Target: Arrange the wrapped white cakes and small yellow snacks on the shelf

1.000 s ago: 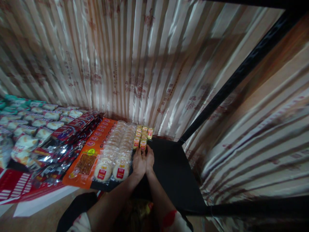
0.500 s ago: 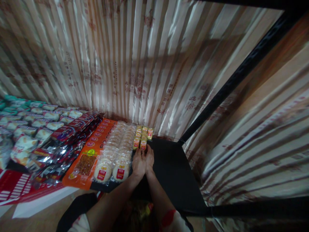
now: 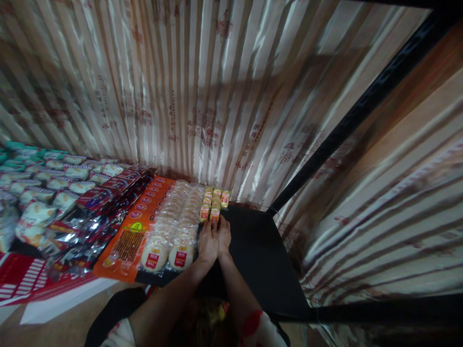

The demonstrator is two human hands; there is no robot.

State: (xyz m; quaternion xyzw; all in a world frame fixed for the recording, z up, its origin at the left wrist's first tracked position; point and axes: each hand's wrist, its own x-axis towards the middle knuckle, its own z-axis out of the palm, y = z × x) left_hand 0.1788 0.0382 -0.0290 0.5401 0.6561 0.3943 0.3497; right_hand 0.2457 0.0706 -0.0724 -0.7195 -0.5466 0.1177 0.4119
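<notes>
My left hand (image 3: 208, 242) and my right hand (image 3: 224, 236) are side by side over the black shelf (image 3: 260, 255). Their fingers close in around the near end of a small yellow snack packet (image 3: 214, 215) with a red label. The fingertips are partly hidden, so their exact grip is hard to see. Several more yellow packets (image 3: 216, 193) lie in short rows just beyond. Left of my hands, clear-wrapped round rice crackers (image 3: 181, 257) overlap in two long rows.
Orange bags of stick snacks (image 3: 128, 248), dark shiny packets (image 3: 104, 193) and white packets (image 3: 38, 212) line the shelf further left. A black metal post (image 3: 347, 125) slants up at the right. Pleated printed sheeting (image 3: 202, 96) hangs behind.
Almost nothing differs. My hands keep their place at the yellow packet, and the view has shifted very slightly.
</notes>
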